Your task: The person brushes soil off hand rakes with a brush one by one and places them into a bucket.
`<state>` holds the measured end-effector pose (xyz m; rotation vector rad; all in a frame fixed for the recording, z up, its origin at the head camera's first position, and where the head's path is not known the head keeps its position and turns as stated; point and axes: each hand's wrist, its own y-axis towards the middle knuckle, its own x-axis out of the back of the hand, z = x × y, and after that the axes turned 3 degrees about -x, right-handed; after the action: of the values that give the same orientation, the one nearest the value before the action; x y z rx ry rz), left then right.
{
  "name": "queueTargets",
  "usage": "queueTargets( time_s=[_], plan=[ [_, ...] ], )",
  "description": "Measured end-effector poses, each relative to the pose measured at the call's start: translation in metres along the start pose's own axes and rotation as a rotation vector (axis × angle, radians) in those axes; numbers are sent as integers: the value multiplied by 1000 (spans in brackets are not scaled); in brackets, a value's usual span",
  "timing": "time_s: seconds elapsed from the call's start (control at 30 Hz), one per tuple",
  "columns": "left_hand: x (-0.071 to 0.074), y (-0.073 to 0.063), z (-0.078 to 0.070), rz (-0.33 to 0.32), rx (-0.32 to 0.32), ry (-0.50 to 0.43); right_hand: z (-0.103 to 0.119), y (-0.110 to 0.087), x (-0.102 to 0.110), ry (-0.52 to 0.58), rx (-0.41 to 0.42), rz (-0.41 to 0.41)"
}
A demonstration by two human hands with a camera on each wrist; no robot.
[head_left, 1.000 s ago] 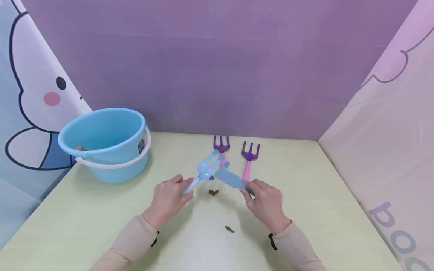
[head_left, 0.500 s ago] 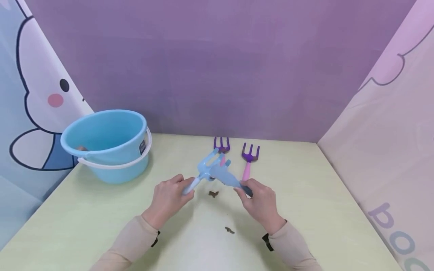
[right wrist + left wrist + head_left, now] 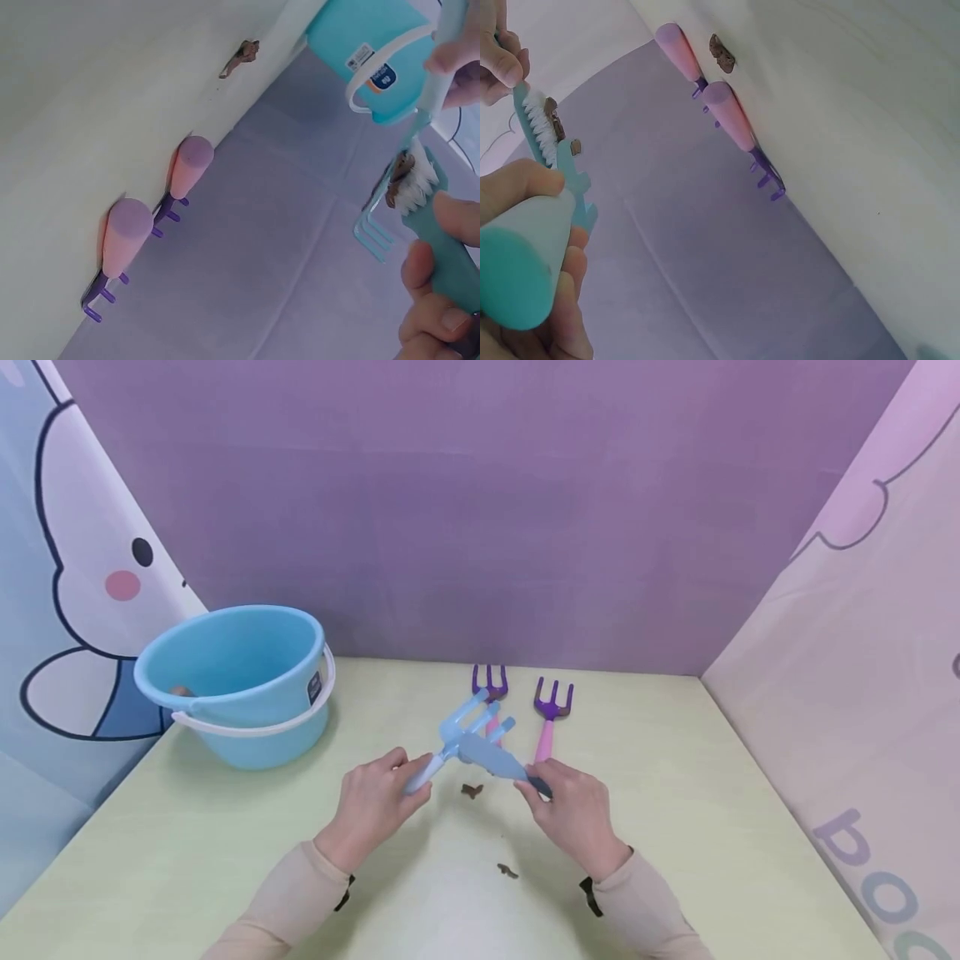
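My left hand (image 3: 405, 783) grips the pale handle of a light blue toy rake (image 3: 467, 727), held above the table with its tines pointing away. My right hand (image 3: 536, 783) holds a teal brush (image 3: 491, 758) by its handle and lays it across the rake's head. In the left wrist view the white bristles (image 3: 538, 127) sit against the rake's tines (image 3: 581, 191) with brown crumbs stuck there. The right wrist view shows the same brush (image 3: 424, 199) on the rake (image 3: 375, 229).
A blue bucket (image 3: 234, 693) with a white handle stands at the table's left. Two purple rakes with pink handles (image 3: 490, 683) (image 3: 552, 703) lie beyond my hands. Brown crumbs (image 3: 471, 791) (image 3: 507, 870) lie on the pale green table (image 3: 712, 827). Walls close in on three sides.
My right hand and the brush have slid left along the rake's head. The left hand and rake stay almost still.
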<state>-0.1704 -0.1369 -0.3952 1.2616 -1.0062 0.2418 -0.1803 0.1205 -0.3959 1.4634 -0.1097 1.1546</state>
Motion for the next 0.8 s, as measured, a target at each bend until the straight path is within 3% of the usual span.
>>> queueTargets(
  time_s=[0.17,0.43,0.8],
  plan=[
    [0,1,1,5,-9,-8,-1,0,3,-26,-13,8],
    [0,-2,3,14,3,-1,-10,-3,4,-127,71,-66],
    [2,-1,4,34,26,-11,-14,-4,2,-81,33,-80]
  ],
)
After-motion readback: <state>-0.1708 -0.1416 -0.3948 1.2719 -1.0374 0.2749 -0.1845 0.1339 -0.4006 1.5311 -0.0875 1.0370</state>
